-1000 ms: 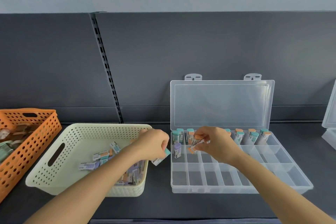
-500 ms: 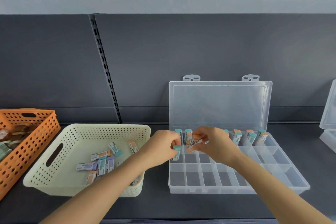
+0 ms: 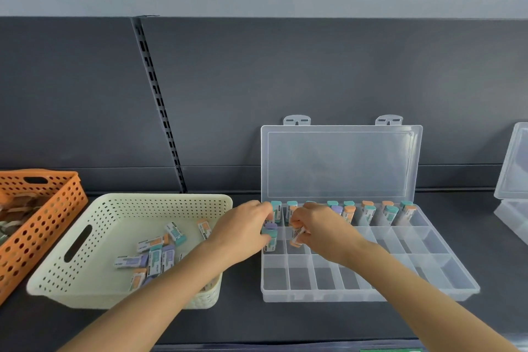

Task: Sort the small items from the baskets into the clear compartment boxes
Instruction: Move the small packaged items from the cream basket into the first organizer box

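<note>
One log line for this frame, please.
left hand pinches small teal-ended item at clear plastic compartment box middle row | right hand pinches small orange-ended item | cream perforated basket holds loose items

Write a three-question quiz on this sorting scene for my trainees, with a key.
1. True or false: the right hand holds nothing.
2. The lid of the clear compartment box is: A shut; B open and upright; C removed.
3. Fill in: the left hand grips a small item whose cap is ____.
Key: 1 false, its fingers pinch an orange-capped item; 2 B; 3 teal.
</note>
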Tool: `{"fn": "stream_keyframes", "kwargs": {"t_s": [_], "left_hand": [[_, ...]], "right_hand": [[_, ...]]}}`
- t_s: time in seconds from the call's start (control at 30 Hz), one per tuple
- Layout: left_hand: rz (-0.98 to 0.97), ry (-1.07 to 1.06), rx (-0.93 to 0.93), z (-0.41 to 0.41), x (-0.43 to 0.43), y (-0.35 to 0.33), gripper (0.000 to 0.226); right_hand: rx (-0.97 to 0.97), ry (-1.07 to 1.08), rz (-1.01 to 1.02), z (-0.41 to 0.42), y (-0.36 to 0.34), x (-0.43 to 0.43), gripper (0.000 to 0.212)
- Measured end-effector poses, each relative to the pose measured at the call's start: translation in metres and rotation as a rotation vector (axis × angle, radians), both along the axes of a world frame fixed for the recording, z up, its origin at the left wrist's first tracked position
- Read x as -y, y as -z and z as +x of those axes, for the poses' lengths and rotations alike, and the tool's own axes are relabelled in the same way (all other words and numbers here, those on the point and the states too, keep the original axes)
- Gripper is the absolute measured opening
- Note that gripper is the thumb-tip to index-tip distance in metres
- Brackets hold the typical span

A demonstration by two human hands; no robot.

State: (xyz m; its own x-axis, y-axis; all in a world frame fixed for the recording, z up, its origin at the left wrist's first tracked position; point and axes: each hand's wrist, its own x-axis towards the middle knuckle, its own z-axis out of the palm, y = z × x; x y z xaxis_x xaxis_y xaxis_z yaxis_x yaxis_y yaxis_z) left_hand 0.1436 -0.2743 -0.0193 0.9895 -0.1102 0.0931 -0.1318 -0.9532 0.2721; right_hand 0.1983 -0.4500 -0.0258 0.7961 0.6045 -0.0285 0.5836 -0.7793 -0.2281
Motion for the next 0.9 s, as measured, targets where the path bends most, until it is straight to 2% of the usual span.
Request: {"fn": "stream_keyframes", "kwargs": {"t_s": [0.23, 0.37, 0.7, 0.9], "left_hand": [[-0.064, -0.037, 0.07, -0.007, -0.013, 0.001, 0.029], [-0.02, -0.079, 0.135, -0.011, -0.029, 0.008, 0.035], [0.038, -0.143, 0.088, -0.008, -0.046, 0.009, 0.039], [0.022, -0.156, 0.117, -0.008, -0.052, 0.01, 0.032]], "right_hand": [[-0.004, -0.047, -0.172, 0.002, -0.002, -0.009, 0.029], [-0.048, -0.048, -0.151, 0.003, -0.004, -0.009, 0.031], [-0.069, -0.04, -0.129, 0.001, -0.007, -0.013, 0.036], [-0.056, -0.008, -0.11, -0.003, -0.009, -0.012, 0.034]]}}
